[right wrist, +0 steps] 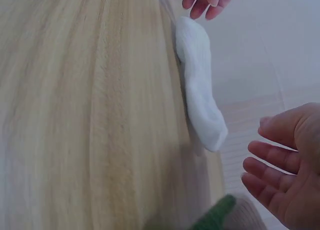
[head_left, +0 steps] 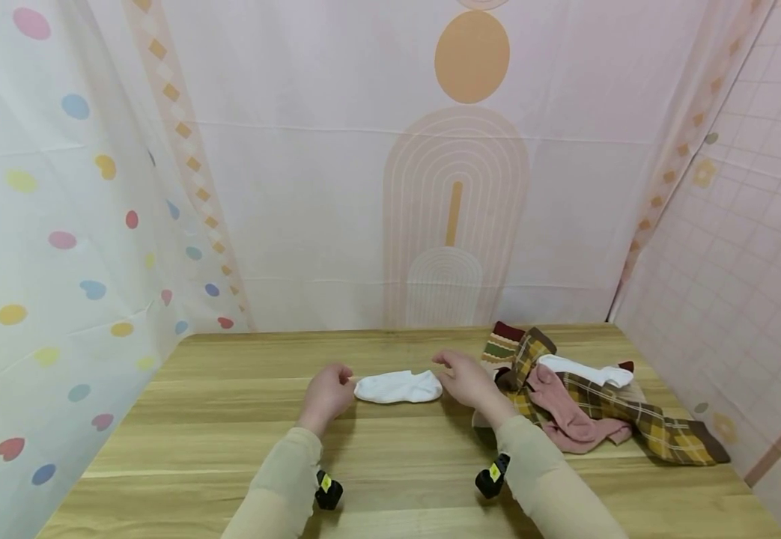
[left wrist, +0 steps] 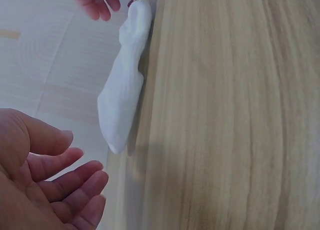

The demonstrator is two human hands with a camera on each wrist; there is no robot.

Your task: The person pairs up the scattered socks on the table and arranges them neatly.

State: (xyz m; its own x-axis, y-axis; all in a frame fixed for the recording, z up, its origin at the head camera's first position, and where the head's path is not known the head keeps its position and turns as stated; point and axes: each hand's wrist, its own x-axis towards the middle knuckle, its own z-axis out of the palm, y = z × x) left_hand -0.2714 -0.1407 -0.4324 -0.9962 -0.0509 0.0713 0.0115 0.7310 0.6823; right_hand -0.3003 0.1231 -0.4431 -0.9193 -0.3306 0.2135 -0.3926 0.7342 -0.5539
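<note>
A white ankle sock (head_left: 398, 387) lies flat and lengthwise across the middle of the wooden table. At its left end, my left hand (head_left: 328, 391) hovers with loosely bent fingers, holding nothing. My right hand (head_left: 466, 379) is by the other end, its fingers relaxed. In the left wrist view, a gap separates the left fingers (left wrist: 75, 187) from the tip of the white sock (left wrist: 122, 90). The right wrist view likewise has the right hand (right wrist: 290, 165) apart from the white sock (right wrist: 199, 85), with nothing in its grasp.
On the right of the table (head_left: 228, 434) is a loose heap: a pink sock (head_left: 565, 412), a yellow-brown plaid sock (head_left: 673, 434), another white sock (head_left: 585, 370) and a striped sock (head_left: 501, 346). Patterned curtains (head_left: 309, 224) surround the table at the back and sides.
</note>
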